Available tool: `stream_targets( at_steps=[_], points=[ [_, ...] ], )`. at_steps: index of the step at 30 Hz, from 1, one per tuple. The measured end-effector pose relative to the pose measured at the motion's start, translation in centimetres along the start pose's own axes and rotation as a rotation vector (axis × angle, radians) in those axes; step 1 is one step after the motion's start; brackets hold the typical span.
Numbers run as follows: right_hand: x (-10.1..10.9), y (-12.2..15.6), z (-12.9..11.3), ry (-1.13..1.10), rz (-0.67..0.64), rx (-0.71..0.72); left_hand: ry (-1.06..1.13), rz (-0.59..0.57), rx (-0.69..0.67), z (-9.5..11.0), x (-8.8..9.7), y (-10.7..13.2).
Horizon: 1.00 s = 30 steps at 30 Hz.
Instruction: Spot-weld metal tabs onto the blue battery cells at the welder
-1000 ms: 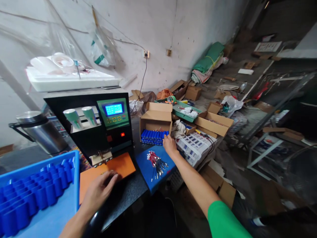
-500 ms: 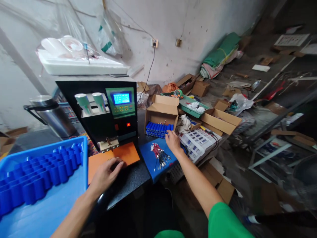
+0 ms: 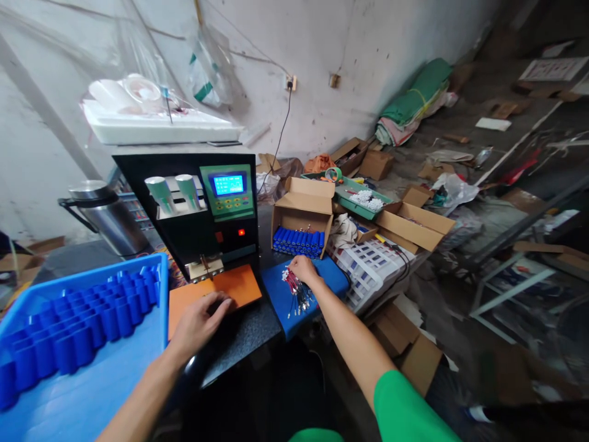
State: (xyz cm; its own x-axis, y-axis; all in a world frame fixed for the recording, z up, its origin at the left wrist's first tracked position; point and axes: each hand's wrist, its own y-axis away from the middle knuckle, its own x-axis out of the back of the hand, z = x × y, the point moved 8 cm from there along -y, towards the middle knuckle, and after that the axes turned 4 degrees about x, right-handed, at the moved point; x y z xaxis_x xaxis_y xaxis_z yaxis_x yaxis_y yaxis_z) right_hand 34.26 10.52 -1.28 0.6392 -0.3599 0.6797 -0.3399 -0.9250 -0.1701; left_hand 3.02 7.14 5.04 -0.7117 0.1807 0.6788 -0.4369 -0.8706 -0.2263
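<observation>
My left hand (image 3: 202, 319) rests on the orange board (image 3: 242, 286) below the spot welder's electrodes (image 3: 205, 266). Its fingers are curled; whatever lies under them is hidden. My right hand (image 3: 304, 269) pinches at the white-plug end of a pile of red and black connector wires (image 3: 300, 294) on a blue pad (image 3: 276, 293). Which wire sits between the fingertips is covered by the hand. Behind it, blue-wrapped battery cells (image 3: 299, 240) lie stacked in an open cardboard box (image 3: 304, 193). The black spot welder (image 3: 237, 245) has a lit blue screen (image 3: 229, 183).
At left, a blue tray (image 3: 115, 393) holds rows of blue battery cells (image 3: 83, 325). A steel jug (image 3: 108, 215) stands behind it. A foam tray (image 3: 161, 127) lies on the welder. At right are a green tray (image 3: 356, 205), a white crate (image 3: 363, 270) and cardboard boxes (image 3: 418, 227).
My right hand has moved from the boxed battery cells toward me and left, onto the wire pile. My left hand stays on the orange board. The view has shifted slightly.
</observation>
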Motion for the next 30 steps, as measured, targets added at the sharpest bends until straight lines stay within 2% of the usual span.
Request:
stream_targets(
  at_steps=[4,8,11,14,18,21,23,24,26,28,30],
  points=[
    [1.6,0.0,0.1,-0.154,0.090,-0.003,0.011,-0.003,-0.003,0.2,-0.1,0.0],
    [4.6,0.1,-1.0,-0.627,0.263,0.026,0.010,-0.002,-0.002,0.5,-0.1,-0.1],
    [5.7,0.4,-2.7,-0.883,0.300,0.047,0.010,0.001,-0.001,0.5,0.0,0.0],
    [6.1,0.9,-4.6,-1.023,0.321,0.087,0.021,0.010,-0.005,0.5,0.0,0.0],
    [5.0,1.6,-6.7,-1.168,0.254,0.084,0.046,0.006,0.020,0.1,-0.1,0.2],
    [3.1,1.9,-7.8,-1.116,0.103,0.037,0.060,-0.008,0.022,0.3,-0.2,0.4],
    [1.9,2.0,-8.0,-0.888,0.008,0.023,0.057,-0.016,0.013,0.5,-0.2,0.4],
    [1.7,2.0,-7.9,-0.751,0.011,0.029,0.055,-0.019,0.010,0.6,-0.2,0.5],
    [2.2,2.1,-7.4,-0.571,0.108,0.050,0.053,-0.016,0.009,0.7,-0.1,0.5],
    [2.5,2.2,-7.0,-0.626,0.169,0.034,0.052,-0.009,0.011,0.6,-0.1,0.6],
    [2.1,2.2,-7.3,-0.855,0.103,0.001,0.058,-0.010,0.010,0.5,-0.2,0.6]
  ],
)
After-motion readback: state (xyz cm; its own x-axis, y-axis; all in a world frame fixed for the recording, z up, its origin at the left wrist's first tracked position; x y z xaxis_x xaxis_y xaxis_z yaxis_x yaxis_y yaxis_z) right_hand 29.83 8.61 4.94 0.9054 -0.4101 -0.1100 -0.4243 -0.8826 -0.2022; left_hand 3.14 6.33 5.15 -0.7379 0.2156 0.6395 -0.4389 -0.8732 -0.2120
